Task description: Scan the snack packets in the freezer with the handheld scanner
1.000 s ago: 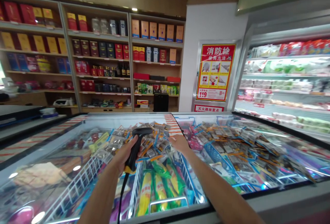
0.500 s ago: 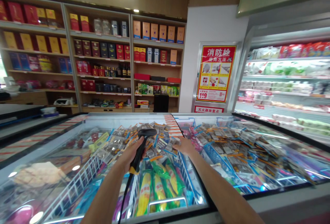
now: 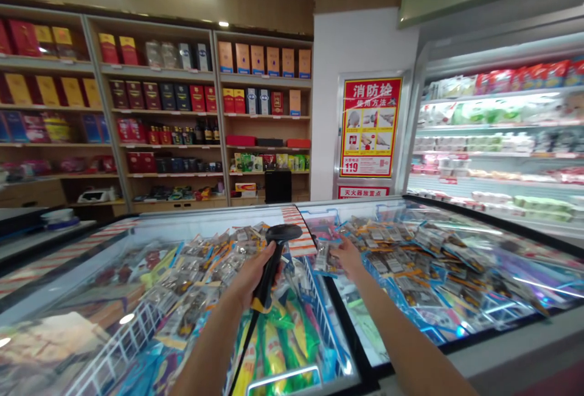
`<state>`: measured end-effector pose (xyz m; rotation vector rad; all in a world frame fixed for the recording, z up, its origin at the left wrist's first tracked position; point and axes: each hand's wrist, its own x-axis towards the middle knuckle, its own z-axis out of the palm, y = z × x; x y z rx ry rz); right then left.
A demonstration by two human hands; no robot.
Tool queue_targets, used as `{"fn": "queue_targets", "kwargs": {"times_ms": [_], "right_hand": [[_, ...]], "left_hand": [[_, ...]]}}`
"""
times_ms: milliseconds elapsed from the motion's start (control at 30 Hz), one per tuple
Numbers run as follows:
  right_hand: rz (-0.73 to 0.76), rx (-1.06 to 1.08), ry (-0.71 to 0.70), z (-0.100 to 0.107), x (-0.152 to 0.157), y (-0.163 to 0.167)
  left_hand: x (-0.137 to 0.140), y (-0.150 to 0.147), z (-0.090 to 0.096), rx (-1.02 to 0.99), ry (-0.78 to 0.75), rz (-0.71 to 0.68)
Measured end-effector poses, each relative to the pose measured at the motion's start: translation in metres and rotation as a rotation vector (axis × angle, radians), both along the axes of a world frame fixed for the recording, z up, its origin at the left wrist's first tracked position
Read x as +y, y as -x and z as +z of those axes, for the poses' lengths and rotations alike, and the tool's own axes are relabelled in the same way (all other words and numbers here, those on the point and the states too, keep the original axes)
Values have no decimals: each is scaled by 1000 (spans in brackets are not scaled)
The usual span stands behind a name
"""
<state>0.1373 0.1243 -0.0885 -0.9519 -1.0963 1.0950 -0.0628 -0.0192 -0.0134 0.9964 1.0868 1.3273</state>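
Observation:
My left hand (image 3: 261,274) is closed round the handle of a black and yellow barcode scanner (image 3: 269,268). Its dark head points forward over the freezer, and a black cable hangs from the grip. To the right, my right hand (image 3: 349,257) pinches a small clear packet (image 3: 323,256) with a pale label and blue edging, above the dark divider between the two freezer bays. Just beyond both hands lie piles of similar packets (image 3: 387,244). Below the scanner are yellow and green bags of corn (image 3: 276,344) in a white wire basket.
The chest freezer's black rim (image 3: 493,225) runs along the right side. White wire dividers (image 3: 114,347) split the left bay. Behind stand shelves of boxes (image 3: 159,97), a red fire-hydrant sign (image 3: 370,128) and a lit refrigerated display (image 3: 497,128).
My right hand has moved right with the packet, from over the left bay to the divider. The scanner in my left hand has shifted slightly right, and the view has turned right.

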Motion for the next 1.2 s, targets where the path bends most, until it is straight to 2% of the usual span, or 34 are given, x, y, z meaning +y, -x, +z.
{"fn": "queue_targets", "kwargs": {"times_ms": [100,200,367,667,833,1067,1133,1200], "right_hand": [[67,207,23,8,2,-7],[78,309,-67,18,2,-12],[40,253,-180,22,-1,-10],[22,189,-177,14,3,-5],[25,189,-170,15,1,-6],[-26,217,-175,15,3,-9],[-93,183,-164,14,10,-15],[-221,88,-134,14,19,-28]], "left_hand": [[-3,-5,-5,55,-19,8],[-9,-2,-7,43,-13,-23],[-15,1,-3,-9,-5,-13],[-13,-6,-7,54,-7,-160],[-13,-6,-8,45,-17,-193],[-12,1,-6,-31,23,-112],[-11,6,-5,-52,10,-75],[-10,13,-3,-59,3,-28]]}}
